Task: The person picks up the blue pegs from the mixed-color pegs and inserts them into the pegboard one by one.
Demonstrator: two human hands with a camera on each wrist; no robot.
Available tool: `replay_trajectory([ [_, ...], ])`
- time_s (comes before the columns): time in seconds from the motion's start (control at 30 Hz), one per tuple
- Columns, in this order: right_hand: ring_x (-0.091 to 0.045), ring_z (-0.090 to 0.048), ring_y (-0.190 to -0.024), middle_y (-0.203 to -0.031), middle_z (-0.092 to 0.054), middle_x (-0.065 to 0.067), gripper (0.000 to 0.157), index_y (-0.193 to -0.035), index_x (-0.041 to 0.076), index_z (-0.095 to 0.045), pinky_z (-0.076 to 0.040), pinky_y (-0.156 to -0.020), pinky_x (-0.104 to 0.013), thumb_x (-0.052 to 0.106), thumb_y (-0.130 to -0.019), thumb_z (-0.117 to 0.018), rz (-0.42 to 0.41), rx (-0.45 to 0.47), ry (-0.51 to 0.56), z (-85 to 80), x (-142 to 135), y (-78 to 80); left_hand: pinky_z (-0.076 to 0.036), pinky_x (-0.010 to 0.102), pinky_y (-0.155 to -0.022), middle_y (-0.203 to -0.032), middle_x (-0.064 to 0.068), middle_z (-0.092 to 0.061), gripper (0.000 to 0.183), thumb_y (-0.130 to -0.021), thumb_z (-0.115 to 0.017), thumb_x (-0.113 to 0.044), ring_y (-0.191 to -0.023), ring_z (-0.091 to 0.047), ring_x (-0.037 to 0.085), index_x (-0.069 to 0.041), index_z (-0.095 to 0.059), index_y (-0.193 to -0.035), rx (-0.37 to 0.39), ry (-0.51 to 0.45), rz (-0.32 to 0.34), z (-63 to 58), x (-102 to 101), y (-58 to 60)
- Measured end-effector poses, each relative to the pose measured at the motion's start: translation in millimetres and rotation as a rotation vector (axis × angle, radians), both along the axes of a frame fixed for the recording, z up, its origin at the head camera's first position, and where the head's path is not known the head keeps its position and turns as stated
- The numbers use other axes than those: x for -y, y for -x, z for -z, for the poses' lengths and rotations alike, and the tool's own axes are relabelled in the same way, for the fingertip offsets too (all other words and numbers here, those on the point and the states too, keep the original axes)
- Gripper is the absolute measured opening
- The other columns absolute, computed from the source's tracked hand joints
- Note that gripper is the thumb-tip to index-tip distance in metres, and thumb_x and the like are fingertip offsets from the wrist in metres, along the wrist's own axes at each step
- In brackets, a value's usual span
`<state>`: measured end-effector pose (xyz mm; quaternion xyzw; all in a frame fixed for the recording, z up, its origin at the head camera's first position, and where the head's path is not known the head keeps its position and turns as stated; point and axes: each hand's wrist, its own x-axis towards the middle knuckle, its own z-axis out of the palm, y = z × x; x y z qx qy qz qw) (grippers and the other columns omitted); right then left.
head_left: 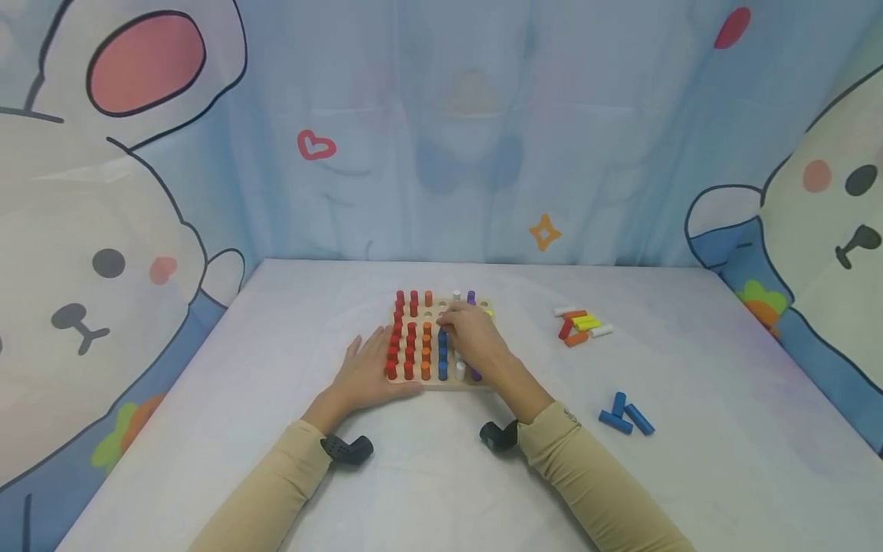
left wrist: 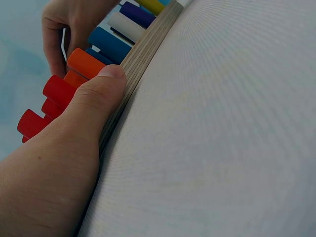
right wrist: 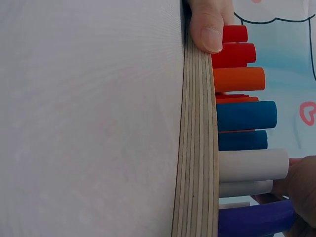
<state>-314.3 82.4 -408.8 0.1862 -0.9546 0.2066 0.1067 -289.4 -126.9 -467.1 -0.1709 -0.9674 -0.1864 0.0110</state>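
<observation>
A wooden pegboard (head_left: 441, 387) carries rows of coloured pegs: red, orange, blue, white, purple and a little yellow. My left hand (head_left: 369, 368) rests against its near left corner, fingers fairly straight along the left side. Its thumb (left wrist: 98, 94) presses along the front edge beside the orange peg (left wrist: 86, 63). My right hand (head_left: 476, 333) reaches over the board from the right, fingertips pinched together at the far end of the blue row (head_left: 443, 370). Between them is a blue peg, mostly hidden by the fingers. White pegs (right wrist: 254, 165) and a purple peg (right wrist: 256, 218) stand beneath that hand.
Right of the board lies a loose pile of white, orange, red and yellow pegs (head_left: 585, 322). Nearer to me are three loose blue pegs (head_left: 640, 420). A white cloth (head_left: 441, 491) covers the table, and a printed curtain (head_left: 441, 153) hangs behind it.
</observation>
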Motion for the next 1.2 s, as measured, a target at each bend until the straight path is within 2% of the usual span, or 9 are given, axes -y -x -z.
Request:
replay_trajectory([
  [0.27, -0.020, -0.063, -0.111, -0.110, -0.069, -0.003, 0.019, -0.108, 0.011, -0.071, -0.049, -0.097, -0.032, 0.011, -0.092, -0.062, 0.006, 0.005, -0.004, -0.7, 0.8, 1.0, -0.007, 0.054, -0.118, -0.159, 0.006, -0.021, 0.118, -0.069, -0.053, -0.082, -0.148, -0.014, 0.024, -0.011, -0.011, -0.153, -0.001, -0.011, 0.000, -0.6, 0.2, -0.7],
  [0.57, -0.021, -0.064, -0.108, -0.108, -0.069, -0.004, 0.017, -0.104, 0.009, -0.072, -0.050, -0.095, -0.032, 0.008, -0.090, -0.063, -0.011, -0.004, -0.024, -4.0, -1.4, 0.7, -0.006, 0.054, -0.119, -0.160, 0.005, -0.019, 0.119, -0.068, -0.051, -0.084, -0.148, -0.012, 0.022, -0.013, -0.010, -0.154, 0.001, -0.003, -0.002, -1.6, -0.7, 1.6],
  [0.83, -0.024, -0.061, -0.114, -0.114, -0.068, -0.004, 0.017, -0.104, 0.011, -0.073, -0.047, -0.100, -0.036, 0.009, -0.089, -0.065, 0.035, 0.034, -0.007, -5.6, -6.0, 2.4, -0.006, 0.054, -0.118, -0.159, 0.005, -0.020, 0.118, -0.068, -0.051, -0.084, -0.148, -0.013, 0.022, -0.013, -0.011, -0.154, 0.001, 0.006, -0.001, -3.1, -1.7, 2.0],
  [1.1, -0.021, -0.064, -0.107, -0.106, -0.069, -0.004, 0.016, -0.104, 0.010, -0.073, -0.051, -0.095, -0.033, 0.010, -0.090, -0.064, -0.034, -0.005, 0.029, 0.3, -6.4, 3.1, -0.006, 0.053, -0.119, -0.159, 0.005, -0.021, 0.119, -0.068, -0.051, -0.084, -0.148, -0.013, 0.022, -0.012, -0.011, -0.154, 0.007, 0.004, -0.006, -0.6, -0.3, -0.1],
  [1.2, -0.019, -0.064, -0.107, -0.106, -0.069, -0.002, 0.015, -0.103, 0.010, -0.073, -0.051, -0.095, -0.031, 0.011, -0.090, -0.064, -0.037, -0.009, 0.026, 2.2, -5.0, 3.2, -0.007, 0.054, -0.119, -0.159, 0.005, -0.021, 0.119, -0.068, -0.052, -0.083, -0.148, -0.014, 0.023, -0.012, -0.011, -0.154, 0.007, 0.001, -0.007, 0.0, -0.3, -0.8],
])
